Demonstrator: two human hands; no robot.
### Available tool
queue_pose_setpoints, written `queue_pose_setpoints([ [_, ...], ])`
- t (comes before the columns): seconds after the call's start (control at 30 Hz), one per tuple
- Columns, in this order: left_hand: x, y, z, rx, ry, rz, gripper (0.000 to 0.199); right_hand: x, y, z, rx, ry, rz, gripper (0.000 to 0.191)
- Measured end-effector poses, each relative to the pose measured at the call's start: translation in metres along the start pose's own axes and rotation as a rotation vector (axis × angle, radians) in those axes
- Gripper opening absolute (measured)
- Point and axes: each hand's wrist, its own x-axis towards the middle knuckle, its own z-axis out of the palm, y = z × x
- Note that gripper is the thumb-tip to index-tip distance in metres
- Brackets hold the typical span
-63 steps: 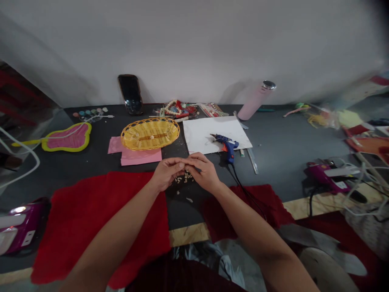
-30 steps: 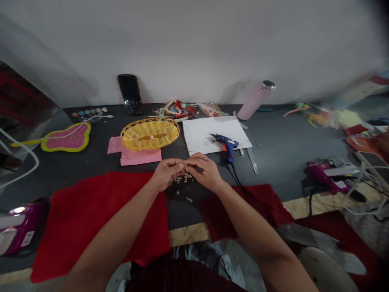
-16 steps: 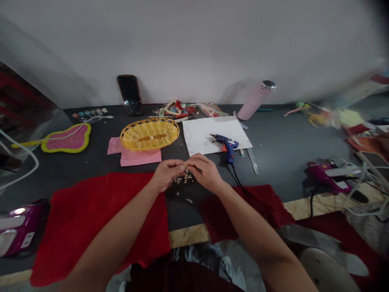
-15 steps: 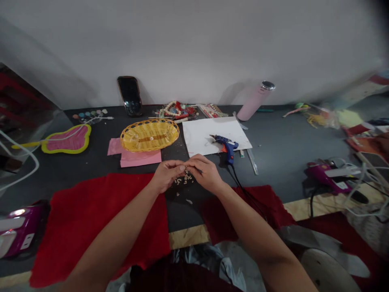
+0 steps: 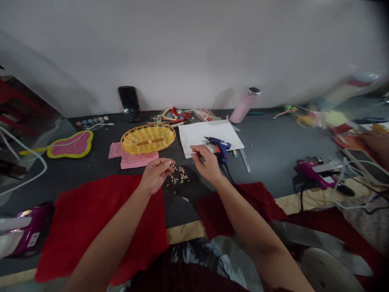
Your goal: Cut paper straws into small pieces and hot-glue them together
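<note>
My left hand [image 5: 155, 174] is closed in a pinch, with a tiny pale thing at its fingertips, too small to name. To its right, my right hand [image 5: 207, 163] is held above the near edge of a white sheet [image 5: 194, 136], thumb and forefinger drawn together. A speck of white shows between those fingers, but its kind cannot be made out. On the dark table between and below the hands lie several small beige pieces [image 5: 181, 177]. A blue glue gun [image 5: 223, 149] rests on the sheet, just beyond my right hand.
A yellow woven basket [image 5: 148, 140] stands on pink sheets [image 5: 138, 161]. Red cloths [image 5: 103, 223] cover the near edge. At the wall are a phone [image 5: 130, 104], craft bits [image 5: 173, 115] and a pink tumbler [image 5: 244, 106]. A purple device [image 5: 316, 173] and another person's hand [image 5: 378, 144] are at right.
My hands were together at the fingertips and have parted, the left moving left and the right slightly up. The small beige pieces show more fully. The view has shifted a little.
</note>
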Motion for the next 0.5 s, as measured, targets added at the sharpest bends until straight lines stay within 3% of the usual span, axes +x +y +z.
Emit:
queue_pose_setpoints([
  [0.17,-0.015,0.006,-0.013,-0.045,0.004,0.003,0.016,0.005,0.029,-0.047,-0.229,0.042,0.174,0.026],
  [0.3,-0.015,-0.003,-0.026,-0.179,-0.012,0.01,0.012,-0.005,0.047,-0.079,-0.543,0.021,0.424,0.029],
  [0.4,-0.014,-0.012,-0.03,-0.218,-0.045,-0.005,0.012,-0.014,0.055,-0.082,-0.656,-0.096,0.626,0.038],
  [0.5,-0.015,-0.015,-0.03,-0.197,-0.068,-0.026,0.012,-0.019,0.066,-0.079,-0.643,-0.146,0.716,0.046],
])
